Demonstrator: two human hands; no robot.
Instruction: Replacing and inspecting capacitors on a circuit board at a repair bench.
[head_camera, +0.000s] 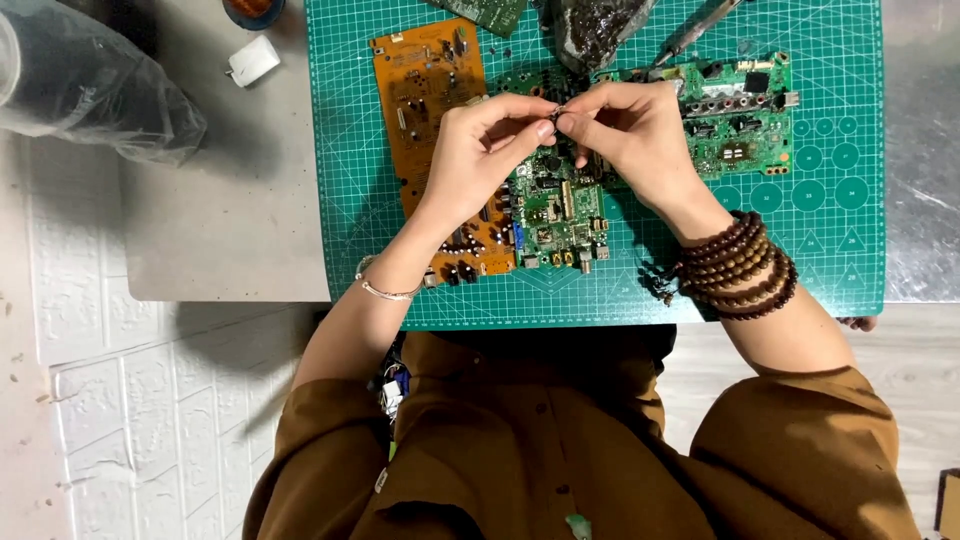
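My left hand (487, 150) and my right hand (625, 130) meet fingertip to fingertip above a green circuit board (556, 215), pinching one small dark part (556, 112) between them. Exactly what the part is stays too small to tell. An orange circuit board (425, 90) lies under my left hand and wrist. A second green circuit board (735, 115) lies to the right, behind my right hand. All boards rest on a green cutting mat (820, 250). My left wrist carries a thin bracelet, my right wrist a thick wrap of brown beads.
A grey table (230, 230) carries the mat. A clear plastic bag (85, 85) lies at the far left, a small white plug (253, 60) beside it. A dark foil bag (590, 30) and a slim pen-like tool (695, 35) lie at the mat's far edge.
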